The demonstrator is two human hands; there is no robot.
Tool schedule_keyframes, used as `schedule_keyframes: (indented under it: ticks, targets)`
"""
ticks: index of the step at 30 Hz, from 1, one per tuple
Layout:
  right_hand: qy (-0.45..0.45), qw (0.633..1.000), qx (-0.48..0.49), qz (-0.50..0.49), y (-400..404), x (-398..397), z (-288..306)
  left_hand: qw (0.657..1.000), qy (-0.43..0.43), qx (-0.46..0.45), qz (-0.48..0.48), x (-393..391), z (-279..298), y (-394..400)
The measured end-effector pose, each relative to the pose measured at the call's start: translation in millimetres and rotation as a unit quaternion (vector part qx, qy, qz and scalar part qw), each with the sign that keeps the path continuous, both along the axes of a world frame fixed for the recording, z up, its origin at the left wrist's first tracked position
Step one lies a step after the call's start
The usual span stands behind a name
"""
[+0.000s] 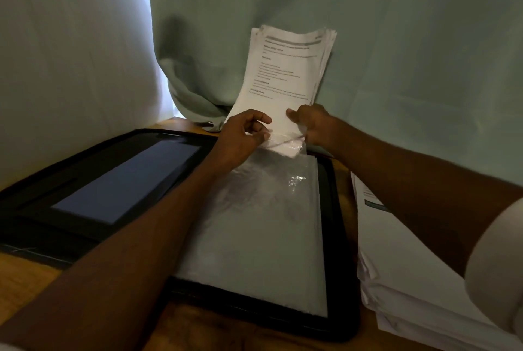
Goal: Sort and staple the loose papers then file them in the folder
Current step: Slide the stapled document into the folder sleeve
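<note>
A black folder [336, 237] lies open on the wooden table, a clear plastic sleeve [254, 223] spread over its right half. A stack of printed papers [283, 73] stands tilted upward at the sleeve's far end, its lower edge just inside the sleeve's mouth. My left hand [240, 135] pinches the sleeve's opening at the left of the stack. My right hand [311, 124] grips the stack's lower right corner. No stapler is in view.
A pale green curtain [396, 39] hangs right behind the table. A thick pile of white papers [402, 288] lies right of the folder, partly under my right forearm. The folder's left half holds a dark blue panel [127, 180]. Wooden table [28, 280] shows at the near left.
</note>
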State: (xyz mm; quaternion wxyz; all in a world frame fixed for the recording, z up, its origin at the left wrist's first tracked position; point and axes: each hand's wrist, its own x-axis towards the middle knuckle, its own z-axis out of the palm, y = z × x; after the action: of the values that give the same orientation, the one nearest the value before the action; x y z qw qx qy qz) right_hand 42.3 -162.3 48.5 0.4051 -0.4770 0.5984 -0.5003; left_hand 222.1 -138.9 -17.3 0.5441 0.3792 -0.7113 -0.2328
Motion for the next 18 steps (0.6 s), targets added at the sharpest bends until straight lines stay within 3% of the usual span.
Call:
schedule_keyframes:
  ticks: [4,8,13,16,18]
  targets:
    - [-0.037,0.998,-0.056,0.003,-1.0,-8.5,-2.3,1.0,0.015,-0.003,-0.016,-0.7,3.1,1.0]
    - [-0.074,0.995,-0.069,0.009,-3.6,-5.6,-10.2,0.996,0.002,0.053,-0.068,-5.8,7.3,7.1]
    - [-0.057,0.996,-0.06,0.026,-8.0,6.7,-12.0,0.995,-0.036,0.042,-0.078,-18.4,13.1,15.0]
    - [-0.05,0.996,-0.069,0.023,-9.1,12.7,-11.6,0.975,-0.21,0.006,0.076,-12.6,11.4,12.3]
    - [-0.057,0.994,-0.096,0.009,-12.6,13.5,-12.9,0.952,-0.28,0.008,0.119,-6.9,8.6,9.7]
